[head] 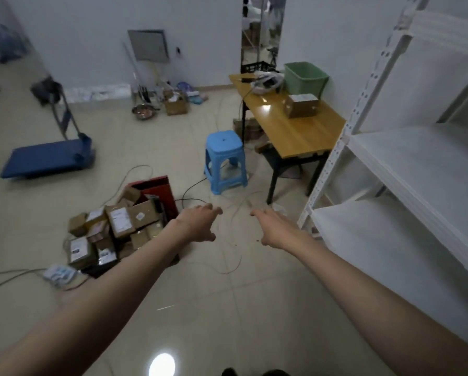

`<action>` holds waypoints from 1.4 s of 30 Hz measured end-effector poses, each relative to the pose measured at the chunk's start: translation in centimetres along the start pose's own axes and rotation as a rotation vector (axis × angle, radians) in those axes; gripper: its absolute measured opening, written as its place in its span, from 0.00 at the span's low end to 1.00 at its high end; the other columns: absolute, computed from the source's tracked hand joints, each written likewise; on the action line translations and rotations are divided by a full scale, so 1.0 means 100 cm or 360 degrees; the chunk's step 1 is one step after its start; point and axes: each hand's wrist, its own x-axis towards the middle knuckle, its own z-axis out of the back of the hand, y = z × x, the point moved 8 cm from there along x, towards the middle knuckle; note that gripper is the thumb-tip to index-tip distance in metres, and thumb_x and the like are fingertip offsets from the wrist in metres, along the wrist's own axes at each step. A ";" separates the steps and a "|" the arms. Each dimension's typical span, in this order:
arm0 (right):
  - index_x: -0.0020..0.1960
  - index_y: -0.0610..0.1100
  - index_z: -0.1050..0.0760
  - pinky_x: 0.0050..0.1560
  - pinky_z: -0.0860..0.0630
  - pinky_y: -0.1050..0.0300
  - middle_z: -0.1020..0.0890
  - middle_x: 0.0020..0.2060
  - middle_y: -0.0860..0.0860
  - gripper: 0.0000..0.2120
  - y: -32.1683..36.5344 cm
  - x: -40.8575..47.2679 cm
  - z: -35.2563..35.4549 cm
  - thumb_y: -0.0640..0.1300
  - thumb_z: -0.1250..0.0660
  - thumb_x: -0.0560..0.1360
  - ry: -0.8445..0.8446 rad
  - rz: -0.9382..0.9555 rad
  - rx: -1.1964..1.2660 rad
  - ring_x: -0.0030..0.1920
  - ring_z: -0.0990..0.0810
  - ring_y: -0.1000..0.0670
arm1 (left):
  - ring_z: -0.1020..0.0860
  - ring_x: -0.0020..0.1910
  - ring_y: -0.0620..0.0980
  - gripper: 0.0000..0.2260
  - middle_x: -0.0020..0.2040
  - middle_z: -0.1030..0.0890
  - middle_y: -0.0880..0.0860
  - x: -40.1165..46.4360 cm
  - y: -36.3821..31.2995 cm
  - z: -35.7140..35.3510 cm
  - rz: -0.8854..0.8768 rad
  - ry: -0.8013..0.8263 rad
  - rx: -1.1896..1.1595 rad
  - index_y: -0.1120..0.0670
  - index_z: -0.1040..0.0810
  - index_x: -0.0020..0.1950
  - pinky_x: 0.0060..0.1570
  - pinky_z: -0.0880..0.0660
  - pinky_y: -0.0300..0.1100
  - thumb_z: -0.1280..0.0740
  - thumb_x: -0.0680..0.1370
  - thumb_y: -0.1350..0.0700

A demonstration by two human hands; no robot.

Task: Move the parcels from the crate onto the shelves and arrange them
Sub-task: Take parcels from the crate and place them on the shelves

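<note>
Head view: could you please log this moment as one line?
left hand open | right hand open | parcels in crate | shelves bare

Two bare forearms reach into view from the lower corners, no sleeves, watch or bracelets visible up to the frame edge. The left hand (197, 223) and right hand (275, 230) are ungloved, with no rings to be seen. Behind the hands, at the bottom edge, the dark toes of a pair of shoes (250, 372) show.

Both bare arms stretch forward; left hand (197, 223) and right hand (275, 230) empty, fingers loosely spread.
</note>
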 end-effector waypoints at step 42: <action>0.73 0.45 0.34 0.58 0.25 0.51 0.21 0.58 0.43 0.28 0.335 0.539 -0.090 0.42 0.29 0.75 0.0824 0.0184 0.0559 0.54 0.23 0.45 | 0.24 0.57 0.51 0.30 0.62 0.24 0.53 0.125 0.544 -0.192 0.1216 0.0313 -0.1508 0.54 0.32 0.71 0.54 0.26 0.42 0.26 0.72 0.50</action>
